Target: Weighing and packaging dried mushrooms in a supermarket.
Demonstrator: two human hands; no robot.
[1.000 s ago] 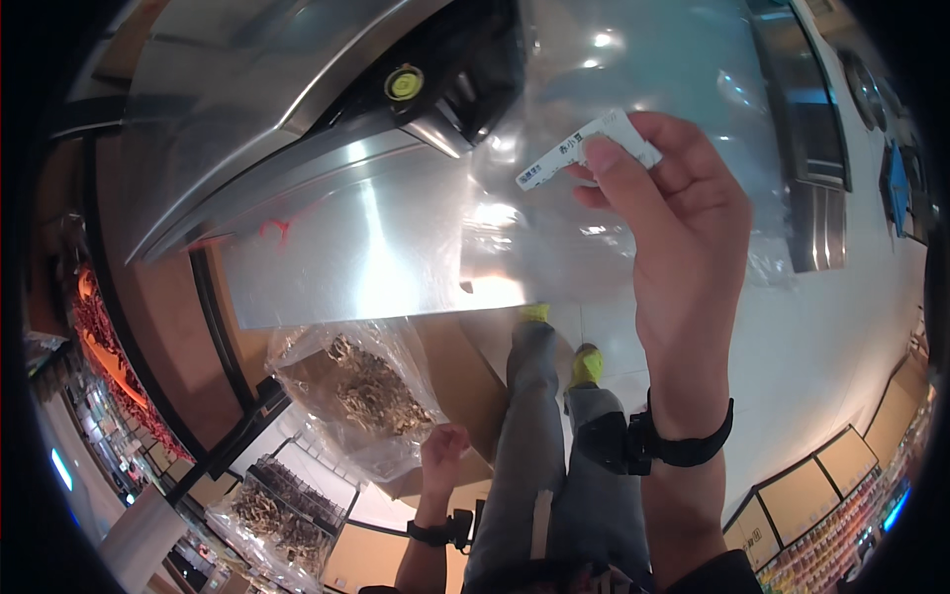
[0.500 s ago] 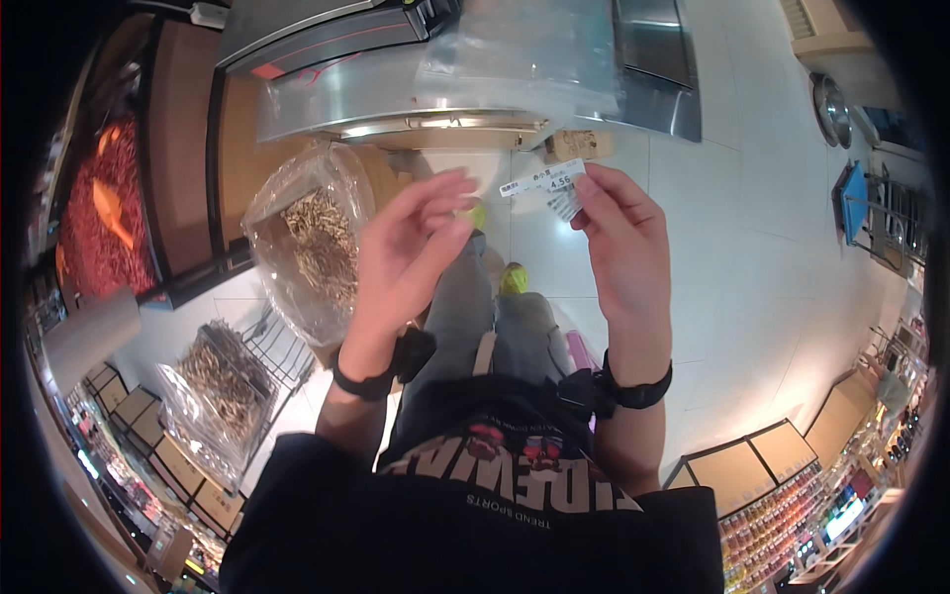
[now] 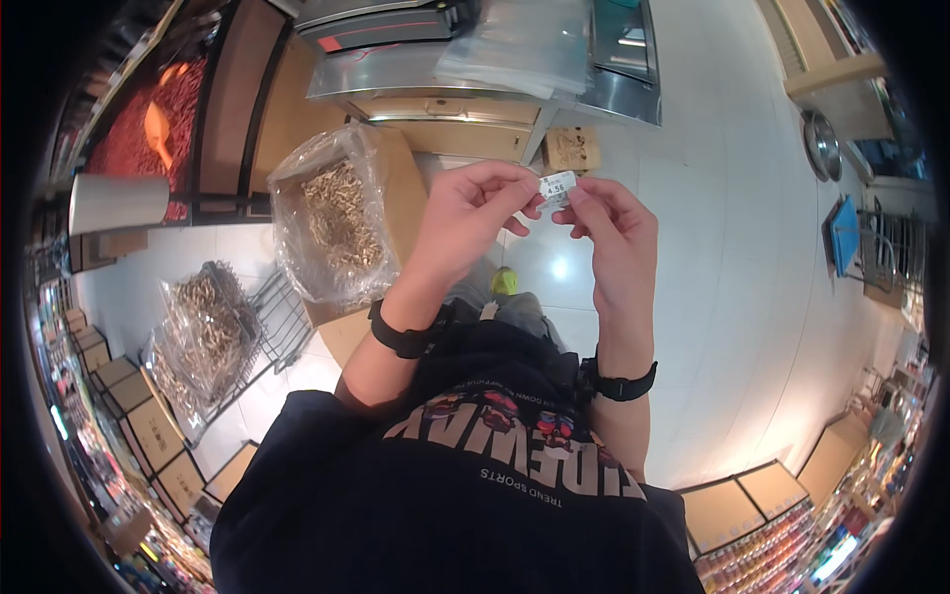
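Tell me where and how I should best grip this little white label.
I'd pinch the label by its opposite side edges, left hand from the left, right hand from the right: it's a small, thin slip, so that should leave its printed middle uncovered.

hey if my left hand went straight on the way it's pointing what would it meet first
Probably the white label, right in front of your left hand, with your right hand, which pinches it, just beyond. Depth makes it unclear whether the left hand already touches it.
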